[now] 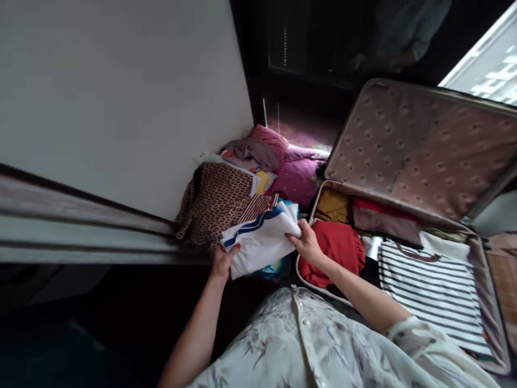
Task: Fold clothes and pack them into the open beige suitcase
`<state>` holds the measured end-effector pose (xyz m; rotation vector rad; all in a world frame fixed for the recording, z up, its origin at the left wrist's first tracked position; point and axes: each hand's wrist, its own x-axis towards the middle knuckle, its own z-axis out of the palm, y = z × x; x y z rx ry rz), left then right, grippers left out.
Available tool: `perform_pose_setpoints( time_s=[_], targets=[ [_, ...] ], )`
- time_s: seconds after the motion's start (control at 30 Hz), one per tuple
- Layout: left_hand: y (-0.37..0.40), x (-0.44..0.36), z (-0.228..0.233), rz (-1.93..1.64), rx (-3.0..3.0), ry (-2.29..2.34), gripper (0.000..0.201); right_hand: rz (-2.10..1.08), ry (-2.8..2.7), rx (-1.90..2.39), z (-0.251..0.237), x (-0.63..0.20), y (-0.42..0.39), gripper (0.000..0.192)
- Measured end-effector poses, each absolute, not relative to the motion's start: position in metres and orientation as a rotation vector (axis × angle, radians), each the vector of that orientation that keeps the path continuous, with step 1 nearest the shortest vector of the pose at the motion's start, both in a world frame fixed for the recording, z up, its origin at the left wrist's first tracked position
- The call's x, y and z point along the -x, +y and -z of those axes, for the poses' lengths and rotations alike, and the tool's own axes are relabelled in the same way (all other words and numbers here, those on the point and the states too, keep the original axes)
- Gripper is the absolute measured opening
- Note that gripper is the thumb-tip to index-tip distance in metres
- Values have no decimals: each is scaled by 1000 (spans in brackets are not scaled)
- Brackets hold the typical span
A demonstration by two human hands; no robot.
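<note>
Hands meet on a folded white garment with blue stripes (pixel 262 240), held between a heap of clothes and an open suitcase. The left hand (pixel 223 262) grips its lower left corner, thumb showing on top and the fingers tucked out of sight beneath the cloth, so it is clamped on the fabric. The right hand (pixel 307 243) pinches the garment's right edge, its fingers closed around a fold; the fingertips themselves are buried in the cloth. The garment lies partly over a brown patterned cloth (pixel 214 205) and a red-and-white striped piece (pixel 258 206), both only partly seen. Behind them the heap goes on with a grey-mauve item (pixel 258 152) and a pink quilted cushion (pixel 297 178), against a white wall (pixel 121 97); how many pieces are stacked there is hard to tell. A patch of bright colour under the white garment is too hidden to name. Just right of the hands stands the suitcase (pixel 404 140), its lined lid raised; inside lie a red garment (pixel 339 248), a mustard one (pixel 333 206), a maroon-brown folded piece (pixel 383 221) and a black-and-white striped top (pixel 436 285), whose far end is cut off by the case's rim. The lower left is in deep shadow, nothing legible. The person's floral sleeve (pixel 420 339) fills the bottom edge.
</note>
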<state>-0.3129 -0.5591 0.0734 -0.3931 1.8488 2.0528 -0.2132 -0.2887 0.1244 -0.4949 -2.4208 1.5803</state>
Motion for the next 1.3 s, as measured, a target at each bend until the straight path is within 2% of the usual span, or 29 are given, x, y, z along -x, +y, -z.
perform_pose_setpoints(
  time_s=[0.27, 0.4, 0.57, 0.73, 0.83, 0.93, 1.07, 1.2, 1.3],
  targets=[
    [-390, 274, -112, -1823, -186, 1771, 55, -1476, -1992, 1132, -108, 78, -189, 36],
    [-306, 278, -110, -1741, -473, 1825, 46, -1351, -1877, 1246, -107, 55, -146, 38],
    [-232, 287, -104, -1650, -692, 1926, 46, -1223, -1740, 1329, -105, 56, -104, 43],
    [-192, 306, -97, -1552, -801, 2107, 52, -1240, -1685, 1362, -95, 77, -73, 45],
    [-180, 316, -92, -1265, -985, 2377, 59, -1206, -1770, 1442, -82, 85, -58, 50],
    [-178, 310, -83, -1021, -1118, 2536, 69, -840, -2056, 1552, -67, 83, -55, 64],
    [-176, 277, -67, -681, -1370, 2588, 82, -295, -2556, 1290, -58, 83, -66, 69],
    [-162, 260, -47, -349, -1482, 2539, 84, -145, -2835, 1062, -50, 104, -61, 66],
    [-150, 273, -27, -247, -1388, 2462, 84, -244, -2993, 1095, -31, 121, -43, 66]
  ],
)
